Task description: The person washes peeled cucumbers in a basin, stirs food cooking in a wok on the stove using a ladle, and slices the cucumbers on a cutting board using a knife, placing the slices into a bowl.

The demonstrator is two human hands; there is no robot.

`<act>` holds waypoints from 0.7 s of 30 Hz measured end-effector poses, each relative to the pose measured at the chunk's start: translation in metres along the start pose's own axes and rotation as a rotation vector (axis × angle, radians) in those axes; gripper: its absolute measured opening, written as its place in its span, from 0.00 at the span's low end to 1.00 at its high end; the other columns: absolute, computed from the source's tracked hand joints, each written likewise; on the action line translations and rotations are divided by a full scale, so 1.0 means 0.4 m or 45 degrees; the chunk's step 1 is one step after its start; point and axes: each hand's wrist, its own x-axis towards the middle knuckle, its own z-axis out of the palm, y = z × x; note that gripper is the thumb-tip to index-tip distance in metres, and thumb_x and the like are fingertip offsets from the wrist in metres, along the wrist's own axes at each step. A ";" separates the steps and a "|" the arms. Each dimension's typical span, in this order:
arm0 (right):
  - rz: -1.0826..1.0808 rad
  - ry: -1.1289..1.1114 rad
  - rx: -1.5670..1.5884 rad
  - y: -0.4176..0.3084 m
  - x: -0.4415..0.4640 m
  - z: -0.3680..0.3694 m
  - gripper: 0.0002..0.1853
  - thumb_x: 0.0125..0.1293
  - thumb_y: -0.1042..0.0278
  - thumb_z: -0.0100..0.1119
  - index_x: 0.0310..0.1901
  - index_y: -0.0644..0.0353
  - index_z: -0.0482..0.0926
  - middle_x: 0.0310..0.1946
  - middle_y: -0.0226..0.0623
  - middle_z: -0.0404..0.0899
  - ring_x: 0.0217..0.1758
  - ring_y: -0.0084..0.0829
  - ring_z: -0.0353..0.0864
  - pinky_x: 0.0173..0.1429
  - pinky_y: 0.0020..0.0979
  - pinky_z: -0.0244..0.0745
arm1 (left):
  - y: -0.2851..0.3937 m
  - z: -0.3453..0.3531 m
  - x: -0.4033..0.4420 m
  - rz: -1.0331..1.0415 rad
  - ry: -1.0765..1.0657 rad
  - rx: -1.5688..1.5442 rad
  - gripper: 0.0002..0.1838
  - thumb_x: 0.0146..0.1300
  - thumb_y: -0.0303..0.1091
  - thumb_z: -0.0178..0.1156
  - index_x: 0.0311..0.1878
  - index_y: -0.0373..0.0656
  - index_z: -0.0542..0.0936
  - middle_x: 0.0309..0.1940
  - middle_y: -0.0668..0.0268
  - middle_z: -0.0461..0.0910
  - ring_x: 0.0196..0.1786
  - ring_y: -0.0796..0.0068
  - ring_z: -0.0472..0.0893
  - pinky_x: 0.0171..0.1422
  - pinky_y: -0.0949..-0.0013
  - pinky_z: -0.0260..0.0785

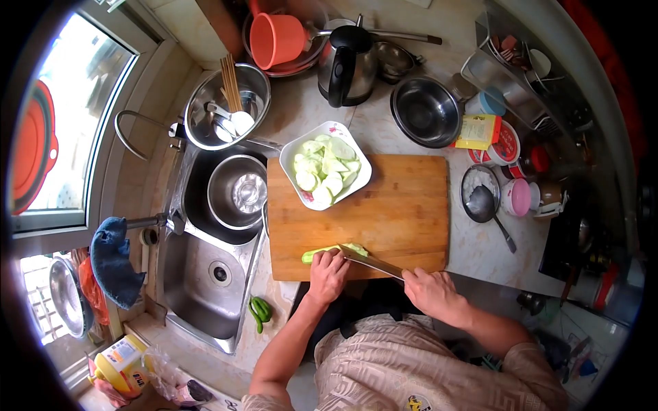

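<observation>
On the wooden cutting board [404, 205], near its front edge, lies a piece of zucchini [312, 255] with pale green flesh and light green skin. My left hand [327, 275] presses it down with curled fingers, which partly cover it. A kitchen knife [373, 262] is in the grip of my right hand [433, 296], its blade angled across the board. The blade's tip end meets the zucchini just right of my left fingers, where cut slices show. Farther back on the board, a white square bowl [288, 155] holds many pale green slices [329, 168].
Left of the board is a double sink [188, 274] with a steel basin [223, 188]. Green peppers [260, 312] lie on the counter. Behind stand a kettle [353, 65] and a utensil bowl [195, 130]. A dark bowl [425, 113] and a ladle [482, 202] are right.
</observation>
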 end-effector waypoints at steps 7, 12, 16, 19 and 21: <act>-0.006 -0.042 0.130 0.048 0.077 0.098 0.07 0.71 0.65 0.57 0.42 0.59 0.75 0.32 0.48 0.81 0.31 0.56 0.85 0.35 0.55 0.77 | 0.010 -0.010 0.011 -0.015 0.058 -0.014 0.22 0.53 0.30 0.64 0.53 0.39 0.85 0.53 0.62 0.82 0.56 0.62 0.80 0.58 0.56 0.70; -0.009 -0.002 0.123 0.031 0.046 0.032 0.07 0.71 0.64 0.58 0.42 0.59 0.75 0.31 0.46 0.81 0.31 0.55 0.85 0.36 0.55 0.77 | 0.001 -0.016 0.014 -0.025 0.071 -0.080 0.22 0.53 0.28 0.63 0.53 0.37 0.84 0.54 0.61 0.82 0.55 0.61 0.80 0.58 0.55 0.71; 0.007 -0.057 0.056 0.003 0.009 0.011 0.08 0.71 0.64 0.58 0.42 0.59 0.76 0.31 0.46 0.81 0.32 0.55 0.85 0.35 0.55 0.77 | -0.008 -0.001 -0.002 -0.028 0.045 -0.092 0.21 0.53 0.28 0.63 0.52 0.36 0.84 0.53 0.59 0.82 0.54 0.60 0.80 0.57 0.55 0.72; 0.022 -0.086 0.082 0.006 0.027 0.037 0.07 0.71 0.65 0.58 0.41 0.59 0.75 0.31 0.47 0.81 0.32 0.55 0.85 0.35 0.56 0.77 | -0.002 -0.013 0.003 -0.031 0.061 -0.090 0.20 0.53 0.27 0.63 0.52 0.36 0.85 0.53 0.59 0.82 0.53 0.60 0.81 0.57 0.56 0.72; 0.038 -0.081 0.115 0.013 0.068 0.070 0.08 0.71 0.65 0.57 0.39 0.60 0.74 0.30 0.47 0.81 0.31 0.56 0.84 0.35 0.56 0.77 | 0.002 -0.014 0.011 -0.026 0.084 -0.092 0.20 0.53 0.28 0.63 0.51 0.36 0.85 0.52 0.60 0.82 0.53 0.60 0.81 0.57 0.57 0.72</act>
